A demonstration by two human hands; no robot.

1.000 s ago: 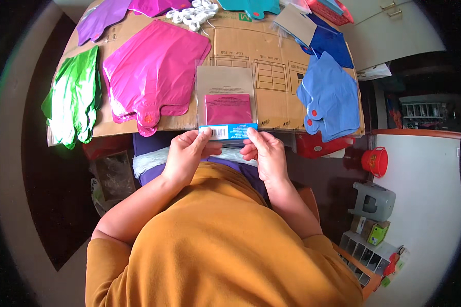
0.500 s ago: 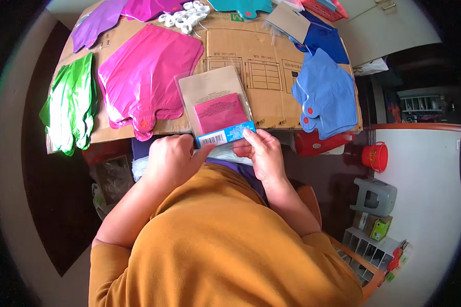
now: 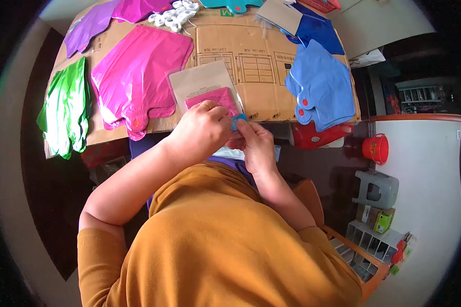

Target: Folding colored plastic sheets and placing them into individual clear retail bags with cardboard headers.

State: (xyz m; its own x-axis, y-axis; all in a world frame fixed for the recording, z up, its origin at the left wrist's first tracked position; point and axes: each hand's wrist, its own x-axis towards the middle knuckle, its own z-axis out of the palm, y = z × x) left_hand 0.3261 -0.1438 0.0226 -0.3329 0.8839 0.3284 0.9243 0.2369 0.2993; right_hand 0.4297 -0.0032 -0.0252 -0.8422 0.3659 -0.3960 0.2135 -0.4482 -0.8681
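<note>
A clear plastic packet (image 3: 198, 78) with a beige card and a folded pink foil piece (image 3: 218, 95) inside lies at the cardboard's near edge. A blue label (image 3: 237, 121) runs along its lower end, mostly hidden by my hands. My right hand (image 3: 256, 145) pinches the lower right corner at the label. My left hand (image 3: 204, 126), a ring on one finger, lies across the packet's lower part with its fingers curled onto the label. Left of the packet is a large flat pink foil balloon (image 3: 141, 71); blue flat balloons (image 3: 322, 84) lie to the right.
Brown cardboard (image 3: 258, 48) covers the table. Green foil balloons (image 3: 66, 107) hang over its left edge. Purple (image 3: 89, 25) and teal (image 3: 233, 4) balloons, white ribbon rolls (image 3: 175, 15) and another card packet (image 3: 280, 18) lie farther back. A red bucket (image 3: 375, 149) and grey stool (image 3: 376, 188) stand right.
My left hand has moved up and right across the packet, covering most of the blue label. My right hand keeps its pinch on the right corner. The view has shifted slightly.
</note>
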